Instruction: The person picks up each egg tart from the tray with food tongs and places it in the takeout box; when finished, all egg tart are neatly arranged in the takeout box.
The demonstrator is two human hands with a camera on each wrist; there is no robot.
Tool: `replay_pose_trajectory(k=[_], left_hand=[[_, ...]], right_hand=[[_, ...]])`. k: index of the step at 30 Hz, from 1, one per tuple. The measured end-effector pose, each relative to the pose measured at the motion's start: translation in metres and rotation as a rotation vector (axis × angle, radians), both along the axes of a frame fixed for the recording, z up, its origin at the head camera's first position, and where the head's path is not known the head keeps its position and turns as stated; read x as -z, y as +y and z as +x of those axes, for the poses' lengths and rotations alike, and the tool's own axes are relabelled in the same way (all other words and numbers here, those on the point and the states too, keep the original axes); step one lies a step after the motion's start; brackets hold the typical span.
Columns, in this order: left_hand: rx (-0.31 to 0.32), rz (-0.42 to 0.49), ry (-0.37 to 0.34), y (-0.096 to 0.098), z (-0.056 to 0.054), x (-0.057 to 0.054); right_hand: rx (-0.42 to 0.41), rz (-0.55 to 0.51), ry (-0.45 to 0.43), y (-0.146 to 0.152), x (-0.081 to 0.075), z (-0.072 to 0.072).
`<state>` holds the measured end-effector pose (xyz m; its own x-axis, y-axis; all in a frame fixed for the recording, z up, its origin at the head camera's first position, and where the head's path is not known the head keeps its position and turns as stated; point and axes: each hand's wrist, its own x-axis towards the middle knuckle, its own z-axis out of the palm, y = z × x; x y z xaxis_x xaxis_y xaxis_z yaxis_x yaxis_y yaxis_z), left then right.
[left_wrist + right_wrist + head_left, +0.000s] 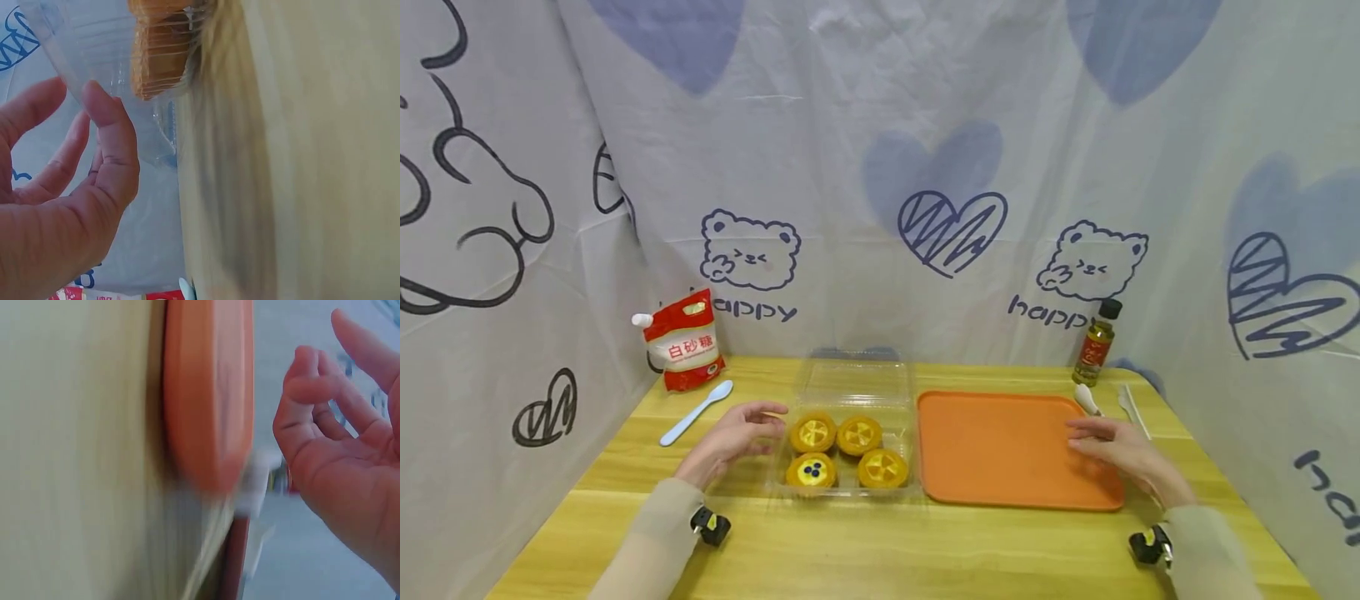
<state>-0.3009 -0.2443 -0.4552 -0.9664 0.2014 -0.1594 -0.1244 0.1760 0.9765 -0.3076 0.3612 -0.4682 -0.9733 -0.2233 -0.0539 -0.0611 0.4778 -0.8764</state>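
Observation:
A clear plastic box (850,492) with its lid (853,381) raised holds several tarts. One tart (812,472) is topped with dark berries, another (883,469) with yellow pieces. My left hand (737,437) is at the box's left side, fingers loosely bent and gripping nothing. In the left wrist view its fingertips are close to the clear wall (75,37); whether they touch I cannot tell. On the right, my right hand (1120,454) hovers over the right end of an orange tray (1000,450). In the right wrist view, its relaxed fingers (297,419) hold nothing.
A light blue spoon (698,412) and a red-and-white sugar bag (688,346) are at the left. Back right stands a bottle (1093,346) with a black cap. Two pale utensils, one spoon-like (1086,398) and one slim (1133,408), lie by the tray. Printed cloth hangs behind the table.

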Motion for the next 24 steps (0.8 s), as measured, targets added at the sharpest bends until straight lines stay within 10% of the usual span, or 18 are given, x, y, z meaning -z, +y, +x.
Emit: replay_pose_trajectory(k=[24], left_hand=[[-0.095,-0.047,0.029,-0.001,-0.045,0.01]], right_hand=[[-0.274,-0.174,-0.127,-0.161,-0.002,-0.039]])
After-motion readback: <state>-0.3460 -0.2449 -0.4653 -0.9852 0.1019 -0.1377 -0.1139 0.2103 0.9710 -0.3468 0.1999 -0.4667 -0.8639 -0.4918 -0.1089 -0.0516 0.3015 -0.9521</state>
